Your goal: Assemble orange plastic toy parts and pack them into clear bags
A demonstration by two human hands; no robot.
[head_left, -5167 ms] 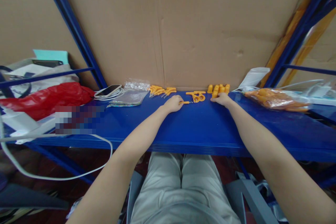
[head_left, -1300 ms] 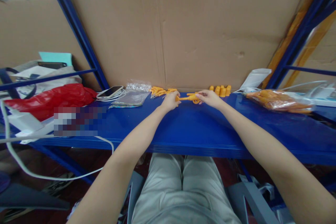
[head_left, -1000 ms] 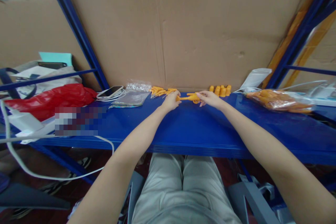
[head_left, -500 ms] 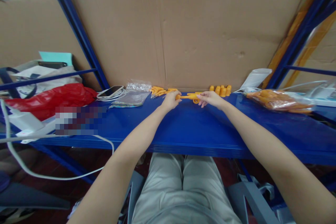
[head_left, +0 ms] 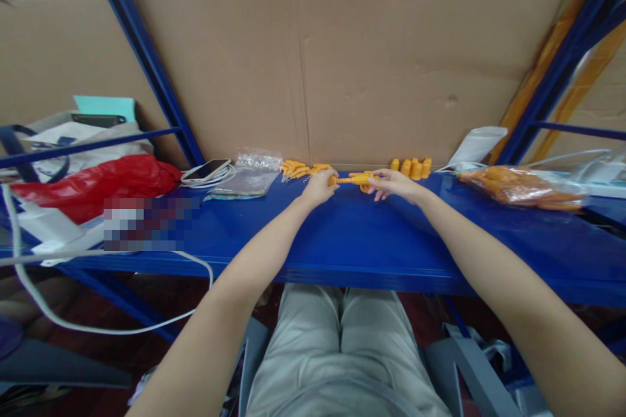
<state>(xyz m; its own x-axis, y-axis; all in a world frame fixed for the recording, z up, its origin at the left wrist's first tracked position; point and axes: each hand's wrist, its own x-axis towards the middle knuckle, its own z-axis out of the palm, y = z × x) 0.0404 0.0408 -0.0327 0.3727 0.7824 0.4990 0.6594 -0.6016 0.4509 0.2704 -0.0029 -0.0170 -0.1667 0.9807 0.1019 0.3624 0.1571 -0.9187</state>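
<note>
Between my two hands, above the back of the blue shelf [head_left: 352,241], is a yellow-orange plastic piece with a ribbed, screw-like shaft [head_left: 345,180]. My left hand [head_left: 320,187] is closed around its left end. At its wider right end, my right hand [head_left: 392,184] grips with thumb and forefinger, the other fingers partly spread. A small round yellow part [head_left: 364,187] shows just under that end; whether it is attached I cannot tell. Several yellow pieces with small metal chains [head_left: 294,170] lie left of my left hand. Several upright yellow cylinders [head_left: 411,168] stand behind my right hand.
Cardboard [head_left: 362,58] walls off the back. Leftward lie clear plastic bags [head_left: 249,182], a phone [head_left: 208,170] on a coiled white cable, a red bag [head_left: 107,186] and a white power strip [head_left: 73,244]. A clear bag of orange pieces [head_left: 518,187] sits right. Blue posts [head_left: 147,58] frame the shelf.
Both hands keep hold of the yellow piece in nearly the same place. The fingers of my right hand have shifted slightly at its right end.
</note>
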